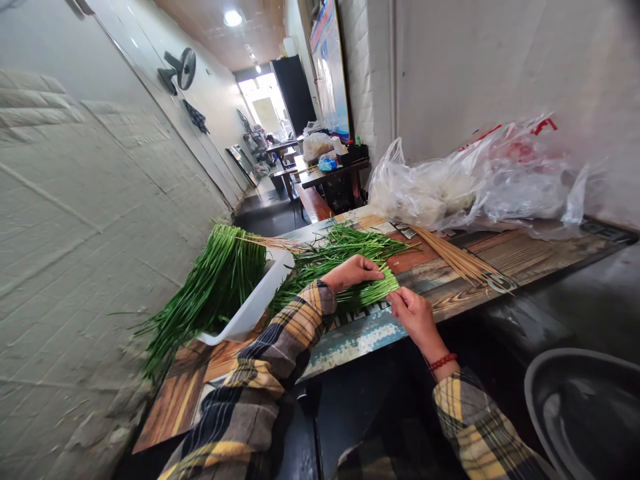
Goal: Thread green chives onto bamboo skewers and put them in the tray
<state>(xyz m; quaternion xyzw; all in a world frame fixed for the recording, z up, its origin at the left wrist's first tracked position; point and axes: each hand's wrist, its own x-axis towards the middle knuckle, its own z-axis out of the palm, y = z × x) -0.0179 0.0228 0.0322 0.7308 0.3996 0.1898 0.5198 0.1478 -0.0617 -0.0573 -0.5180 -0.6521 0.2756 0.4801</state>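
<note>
A flat row of garlic chives (367, 291) lies on the wood-patterned table, its pale cut ends toward the right. My left hand (353, 272) is closed in a pinch over the far side of this row, near the cut ends. At the near corner of the same ends, my right hand (414, 317) is pinched shut; whatever thin thing sits between its fingertips is too small to make out. More loose chives (345, 240) lie behind my left hand. To the left, a thick bundle of chives (215, 280) overhangs a white plastic tray (250, 313).
Thin wooden skewers (450, 257) lie fanned at the right, and more skewers (273, 243) rest by the tray. Clear plastic bags (475, 180) sit along the wall. A dark grey tub (585, 407) stands low at right. Another table (320, 175) is farther back.
</note>
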